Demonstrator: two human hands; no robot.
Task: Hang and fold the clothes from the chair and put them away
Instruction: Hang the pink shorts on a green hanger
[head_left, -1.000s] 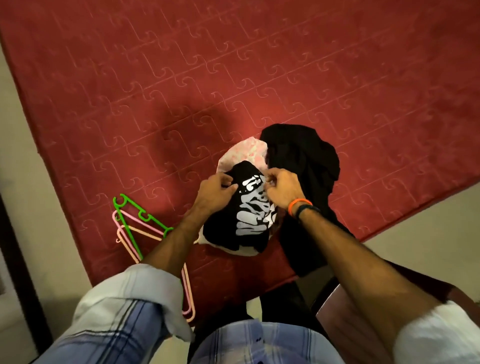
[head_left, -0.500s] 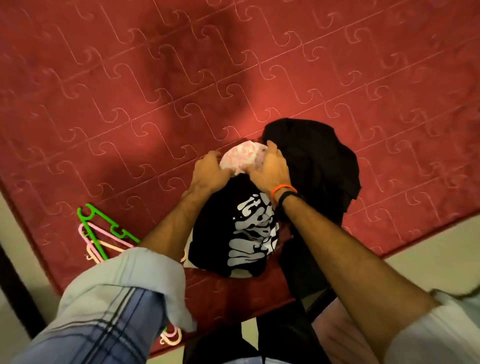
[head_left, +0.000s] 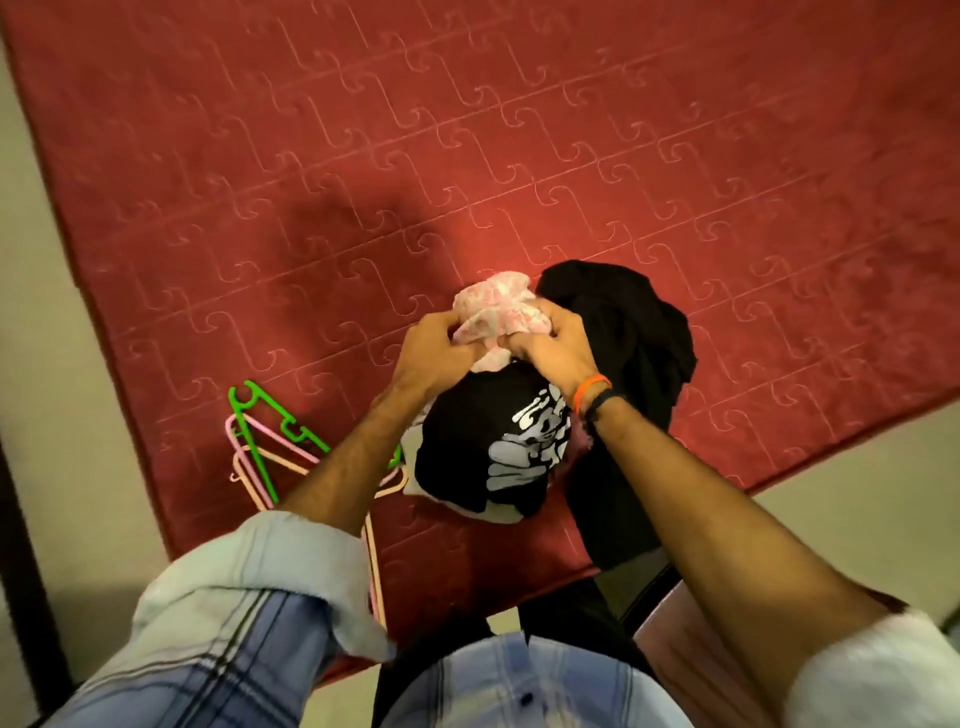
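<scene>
Both hands, left (head_left: 434, 348) and right (head_left: 553, 345), moved off black printed shirt (head_left: 493, 447); now clutching bunched pink-white cloth (head_left: 496, 309), likely next to fold.

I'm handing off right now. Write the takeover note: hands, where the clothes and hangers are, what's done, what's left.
Left hand and right hand both grip the bunched pink-and-white patterned cloth.
Black T-shirt with white graphic print lies under the wrists on the red patterned mattress; crumpled plain black garment beside it, on the right.
Green, pink and peach plastic hangers lie at the left, unused.
Done: nothing visibly folded or hung.
Left: everything.
</scene>
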